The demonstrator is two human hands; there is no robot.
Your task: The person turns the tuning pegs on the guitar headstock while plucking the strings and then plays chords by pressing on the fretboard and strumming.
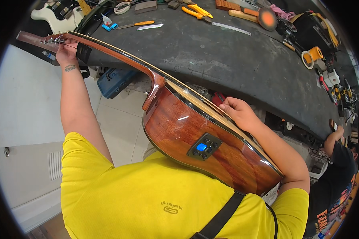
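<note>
An acoustic guitar (163,115) lies on its side across my lap, brown wood with a pale top and a side control panel (204,146) with a lit blue display. My left hand (66,51) is at the headstock (32,39), fingers curled on the tuning pegs (56,40); a small black object (83,52) hangs beside it. My right hand (237,111) is over the strings by the body, thumb and fingers pinched; what is between them is hidden.
Behind the guitar is a dark workbench (159,47) with yellow pliers (197,12), steel rulers, tape rolls and several other tools. A white guitar (48,14) lies at back left. A blue case (111,81) sits below the bench. A co-worker (333,167) works at right.
</note>
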